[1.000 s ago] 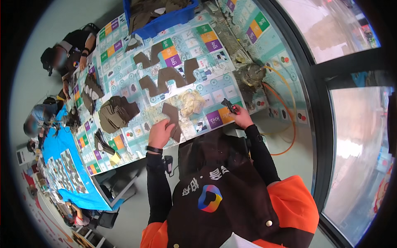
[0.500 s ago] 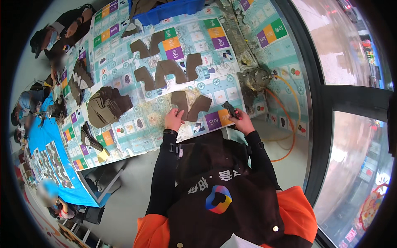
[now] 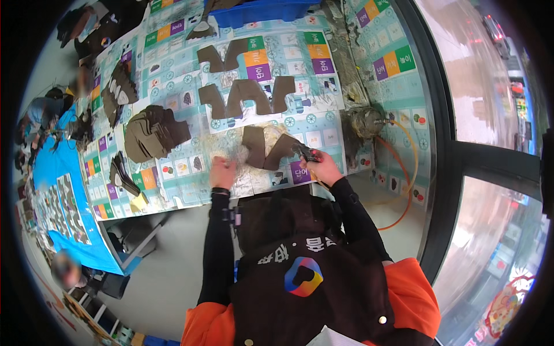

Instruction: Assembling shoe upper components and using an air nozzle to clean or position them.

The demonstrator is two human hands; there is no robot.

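Note:
My right hand [image 3: 326,168] is closed around a dark spray gun [image 3: 304,152]. The gun's head points left, over the right arm of a V-shaped dark brown cut piece [image 3: 281,149] on the table near me. My left hand [image 3: 223,172] is at the table's near edge, left of that piece and apart from it. Motion smears its fingers, so their state is unclear. Farther back lie a W-shaped row of brown pieces [image 3: 248,96] and another V-shaped pair [image 3: 221,56], both flat on white sheets.
A stack of brown pieces [image 3: 153,134] stands on the left, with smaller curved pieces [image 3: 123,177] nearby. At the back is a blue bin [image 3: 259,14]. A crusted pot [image 3: 362,123] at right carries yellow and orange hoses [image 3: 411,190]. Other people are at the far left.
My left hand has moved left, off the V-shaped piece. My right hand has brought the spray gun left, over that piece's right arm. The view has shifted slightly.

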